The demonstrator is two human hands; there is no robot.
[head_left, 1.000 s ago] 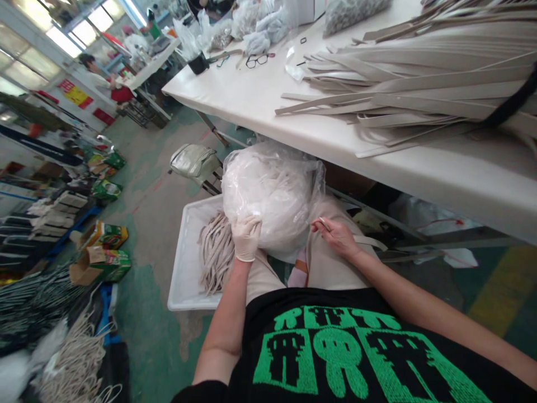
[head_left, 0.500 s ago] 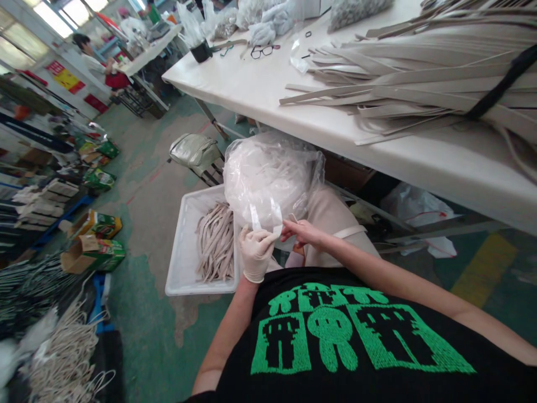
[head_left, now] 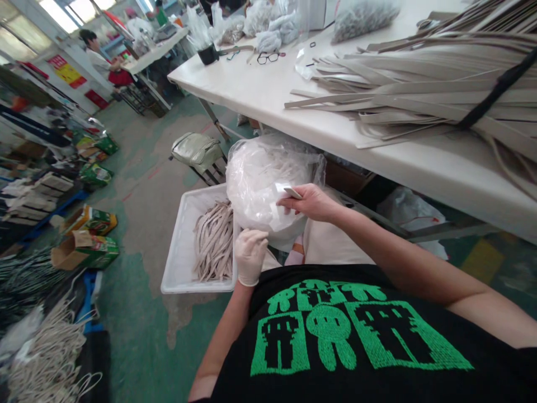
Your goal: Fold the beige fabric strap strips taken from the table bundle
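Note:
A clear plastic bag (head_left: 260, 179) stuffed with pale strips rests on my lap under the table edge. My right hand (head_left: 312, 202), bare, lies on the bag's top and pinches a small flat piece together with a fold of the plastic. My left hand (head_left: 250, 254), in a white glove, grips the bag's lower edge with its fingers closed on the plastic. Beside the bag, a white tray (head_left: 178, 263) on the floor holds a bundle of beige strips (head_left: 213, 240).
The white table (head_left: 268, 95) runs along the right, piled with long beige strips (head_left: 419, 84), glasses (head_left: 268, 57) and bags of parts. A stool with a cushion (head_left: 195, 151) stands past the tray. Cardboard boxes (head_left: 84, 246) and cords lie at left. A person sits at a far table (head_left: 100, 56).
My right hand rose from the bag's lower edge to its top, carrying the small flat piece. My left hand dropped slightly and stays on the bag's bottom.

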